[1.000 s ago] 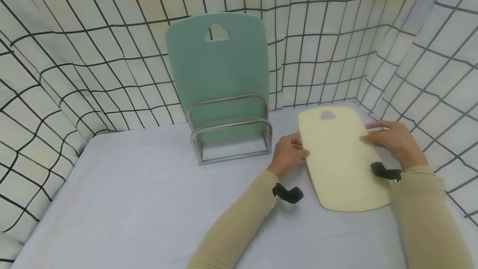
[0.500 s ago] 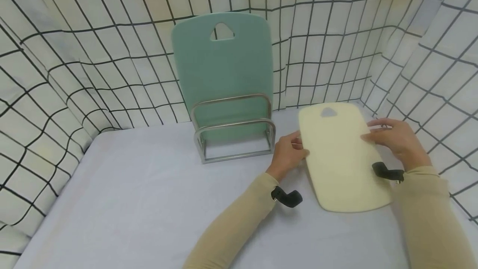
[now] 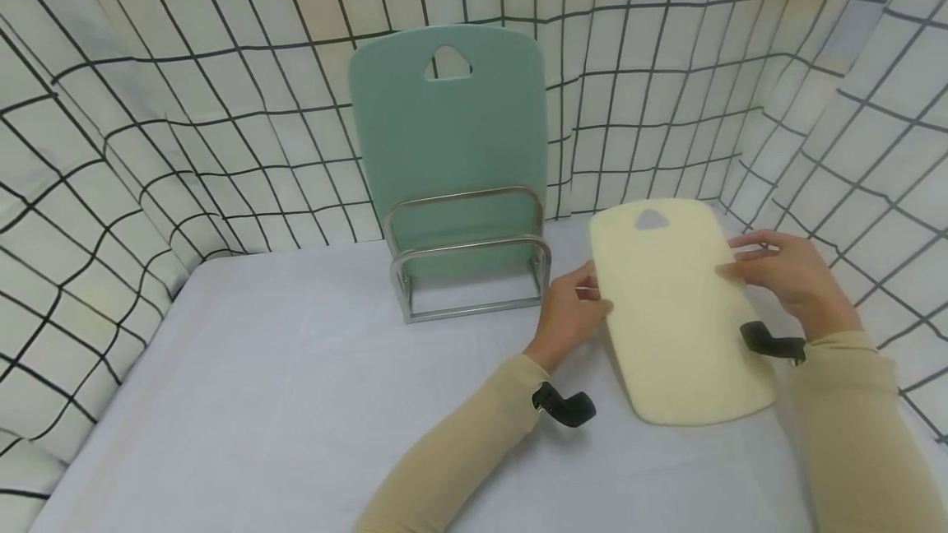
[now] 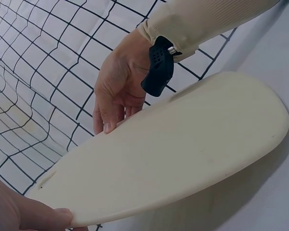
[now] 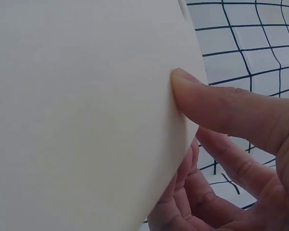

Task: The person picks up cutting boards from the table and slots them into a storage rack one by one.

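Since a second ago the far end of the cream cutting board (image 3: 677, 307) has risen slightly, and both hands have kept their hold on it; the rack and green board appear shifted right only because the head camera turned.

Nearest the viewer, two forearms in beige sleeves (image 3: 459, 451) reach in from 6 o'clock. A black wrist strap (image 3: 564, 404) sits on the left arm.

The left hand (image 3: 572, 311) grips the cream cutting board's left long edge, at about 9 o'clock on the board, thumb on top and fingers curled under. The right hand (image 3: 785, 274) grips the opposite edge at about 3 o'clock; the right wrist view shows its thumb (image 5: 216, 103) pressed on the top face and its fingers (image 5: 192, 202) curled beneath.

The board lies at about 3 o'clock on the pale table (image 3: 259, 401). Its near rounded end rests low at the table, and its far end, with the handle hole (image 3: 651, 220), is tilted up, as the left wrist view shows.

Farther back, near the table's centre, stands a metal rack (image 3: 471, 261), just beside the left hand and not touching it. A green cutting board (image 3: 448, 138) stands upright in the rack's rear slot, with its triangular hole at 12 o'clock.

A checked cloth (image 3: 148, 105) forms the backdrop on three sides.
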`<state>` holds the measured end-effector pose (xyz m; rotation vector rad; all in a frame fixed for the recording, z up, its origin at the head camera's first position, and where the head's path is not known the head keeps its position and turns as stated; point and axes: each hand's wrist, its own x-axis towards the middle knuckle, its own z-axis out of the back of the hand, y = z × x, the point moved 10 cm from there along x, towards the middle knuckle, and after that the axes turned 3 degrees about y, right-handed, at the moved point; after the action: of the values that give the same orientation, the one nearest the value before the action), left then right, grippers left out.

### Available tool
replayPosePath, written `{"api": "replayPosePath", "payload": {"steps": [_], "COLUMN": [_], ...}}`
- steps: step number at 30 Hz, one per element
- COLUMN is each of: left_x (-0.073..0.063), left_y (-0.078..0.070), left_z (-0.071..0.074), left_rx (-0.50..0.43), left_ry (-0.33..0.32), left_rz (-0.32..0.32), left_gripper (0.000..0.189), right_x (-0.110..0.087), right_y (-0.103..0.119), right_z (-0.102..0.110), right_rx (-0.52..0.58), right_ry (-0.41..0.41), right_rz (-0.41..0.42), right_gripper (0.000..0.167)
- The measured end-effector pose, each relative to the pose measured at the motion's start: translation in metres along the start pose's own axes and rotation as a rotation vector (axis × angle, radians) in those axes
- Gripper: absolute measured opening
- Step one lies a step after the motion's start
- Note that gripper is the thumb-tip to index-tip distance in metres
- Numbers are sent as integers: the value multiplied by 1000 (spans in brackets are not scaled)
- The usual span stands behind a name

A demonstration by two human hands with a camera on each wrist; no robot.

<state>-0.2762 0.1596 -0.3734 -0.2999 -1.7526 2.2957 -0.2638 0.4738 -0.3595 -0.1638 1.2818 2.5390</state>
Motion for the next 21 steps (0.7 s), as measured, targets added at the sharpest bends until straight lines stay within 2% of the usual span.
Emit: {"api": "replayPosePath", "payload": {"steps": [5, 12, 21], "left_x": [-6, -14, -22], "left_y": [-3, -8, -16], "left_z": [3, 5, 10], "left_rx": [-6, -1, 19], "left_ry": [-11, -25, -39], "left_rz": [-31, -74, -175], "left_gripper": [70, 69, 67], "right_x": [-1, -5, -6], "right_y": [6, 12, 16], "right_z": [0, 0, 1], "right_rx": [2, -11, -17], "right_ry": [-21, -33, -45], "right_rz": [23, 32, 45], "right_gripper": [82, 81, 79]}}
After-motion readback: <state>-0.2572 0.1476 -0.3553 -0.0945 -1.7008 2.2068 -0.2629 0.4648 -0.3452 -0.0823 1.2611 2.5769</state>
